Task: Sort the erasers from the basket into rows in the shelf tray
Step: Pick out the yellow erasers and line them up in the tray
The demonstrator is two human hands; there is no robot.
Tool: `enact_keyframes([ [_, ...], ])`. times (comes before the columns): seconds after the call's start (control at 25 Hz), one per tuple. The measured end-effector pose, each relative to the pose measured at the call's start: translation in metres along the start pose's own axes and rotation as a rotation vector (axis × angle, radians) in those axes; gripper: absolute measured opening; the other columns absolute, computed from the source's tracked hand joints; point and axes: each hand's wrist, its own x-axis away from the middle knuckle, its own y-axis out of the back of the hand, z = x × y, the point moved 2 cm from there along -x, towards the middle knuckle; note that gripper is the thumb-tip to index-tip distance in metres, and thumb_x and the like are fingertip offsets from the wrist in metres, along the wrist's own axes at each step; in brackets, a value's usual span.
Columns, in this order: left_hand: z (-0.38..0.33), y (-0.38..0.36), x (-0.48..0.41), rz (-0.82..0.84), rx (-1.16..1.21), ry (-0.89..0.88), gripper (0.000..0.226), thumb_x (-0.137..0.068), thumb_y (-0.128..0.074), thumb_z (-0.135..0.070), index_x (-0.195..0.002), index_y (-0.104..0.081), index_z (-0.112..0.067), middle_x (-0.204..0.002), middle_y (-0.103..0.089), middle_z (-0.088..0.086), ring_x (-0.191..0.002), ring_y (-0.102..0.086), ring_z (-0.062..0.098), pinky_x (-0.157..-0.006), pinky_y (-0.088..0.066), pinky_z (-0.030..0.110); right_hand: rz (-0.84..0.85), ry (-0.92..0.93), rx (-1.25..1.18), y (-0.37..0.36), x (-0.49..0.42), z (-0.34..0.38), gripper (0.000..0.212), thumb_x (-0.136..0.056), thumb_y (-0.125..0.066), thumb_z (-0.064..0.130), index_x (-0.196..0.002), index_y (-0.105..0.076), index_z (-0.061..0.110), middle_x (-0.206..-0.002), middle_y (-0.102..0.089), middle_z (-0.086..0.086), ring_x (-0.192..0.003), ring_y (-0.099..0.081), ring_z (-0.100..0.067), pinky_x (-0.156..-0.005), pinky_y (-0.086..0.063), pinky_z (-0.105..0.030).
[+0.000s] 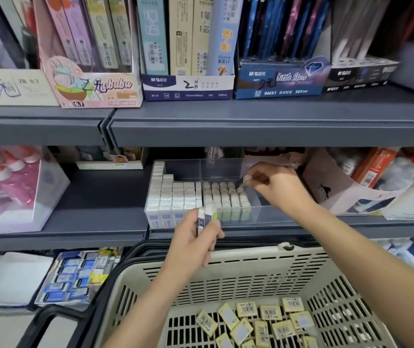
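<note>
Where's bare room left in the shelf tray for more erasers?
Clear plastic tray: bare floor behind the rows of white erasers at the back, and a strip between the green-sleeved erasers and its right wall, below the right hand. The front left is packed tight.

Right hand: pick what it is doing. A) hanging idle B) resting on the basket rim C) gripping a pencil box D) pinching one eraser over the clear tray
D: the right hand pinches a small eraser above the clear tray, at the right end of the filled rows.
</note>
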Motion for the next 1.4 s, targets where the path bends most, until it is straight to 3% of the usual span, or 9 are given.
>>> enact_keyframes([
  [0.28,-0.001,0.003,0.001,-0.055,0.019,-0.005,0.012,-0.093,-0.053,-0.015,-0.083,-0.056,-0.011,-0.066,-0.056,0.005,-0.046,-0.042,0.012,-0.040,-0.036,0.025,0.164,-0.158,0.004,-0.019,-0.011,0.003,0.012,-0.087,-0.060,0.026,-0.097,-0.066,0.027,-0.091,-0.068,0.008,-0.092,-0.063,-0.016,-0.086,-0.050,-0.030],
  [0.44,-0.003,0.008,-0.003,-0.117,0.000,-0.023,0.011,-0.091,-0.053,-0.019,-0.083,-0.055,-0.011,-0.056,-0.053,-0.007,-0.044,-0.039,0.011,-0.041,-0.034,0.022,0.132,-0.086,0.198,-0.021,-0.013,0.009,0.022,-0.092,-0.051,0.033,-0.109,-0.061,0.024,-0.103,-0.070,-0.001,-0.098,-0.062,-0.027,-0.093,-0.043,-0.032],
  [0.64,0.000,0.011,-0.006,-0.135,-0.051,-0.028,0.012,-0.091,-0.056,-0.018,-0.090,-0.056,-0.006,-0.056,-0.052,-0.011,-0.049,-0.041,0.012,-0.045,-0.036,0.022,0.077,-0.016,0.396,-0.023,-0.010,0.008,0.018,-0.092,-0.047,0.029,-0.102,-0.062,0.026,-0.098,-0.068,-0.002,-0.107,-0.050,-0.024,-0.086,-0.025,-0.033],
  [0.88,0.002,0.011,-0.009,-0.096,-0.125,-0.025,0.008,-0.090,-0.057,-0.020,-0.084,-0.055,-0.016,-0.065,-0.053,-0.003,-0.055,-0.047,0.007,-0.052,-0.044,0.018,0.197,-0.054,0.372,-0.022,-0.014,0.005,0.025,-0.095,-0.042,0.027,-0.105,-0.066,0.030,-0.115,-0.064,0.003,-0.117,-0.043,-0.023,-0.096,-0.027,-0.036],
  [0.96,0.002,0.010,-0.010,-0.066,-0.155,-0.031,0.008,-0.090,-0.057,-0.020,-0.083,-0.056,-0.022,-0.066,-0.054,-0.007,-0.056,-0.048,0.007,-0.055,-0.046,0.017,0.167,-0.022,0.260,-0.015,-0.007,0.013,0.024,-0.094,-0.046,0.028,-0.106,-0.067,0.028,-0.116,-0.063,0.005,-0.114,-0.048,-0.021,-0.097,-0.033,-0.033],
  [1.12,0.000,0.006,-0.011,-0.016,-0.195,-0.067,0.009,-0.090,-0.058,-0.018,-0.089,-0.059,-0.027,-0.063,-0.055,-0.014,-0.054,-0.047,0.002,-0.056,-0.044,0.020,0.267,-0.019,-0.357,-0.008,0.029,0.046,0.018,-0.087,-0.060,0.030,-0.100,-0.071,0.024,-0.088,-0.066,0.019,-0.080,-0.060,0.001,-0.080,-0.049,-0.021],
  [1.24,0.001,0.001,-0.010,0.031,-0.250,-0.100,0.014,-0.089,-0.059,-0.015,-0.092,-0.060,-0.028,-0.062,-0.055,-0.015,-0.055,-0.046,-0.001,-0.058,-0.041,0.019,0.276,-0.078,-0.468,-0.007,0.051,0.054,0.008,-0.080,-0.069,0.023,-0.086,-0.066,0.026,-0.076,-0.064,0.012,-0.068,-0.059,-0.005,-0.073,-0.053,-0.027],
  [1.4,0.003,0.002,-0.009,0.016,-0.261,-0.082,0.013,-0.092,-0.053,-0.025,-0.100,-0.060,-0.033,-0.059,-0.056,-0.027,-0.055,-0.049,-0.008,-0.054,-0.037,0.010,0.181,-0.251,-0.600,0.014,0.048,0.034,0.019,-0.071,-0.071,0.011,-0.078,-0.063,0.026,-0.073,-0.066,0.007,-0.068,-0.066,-0.018,-0.074,-0.053,-0.033],
])
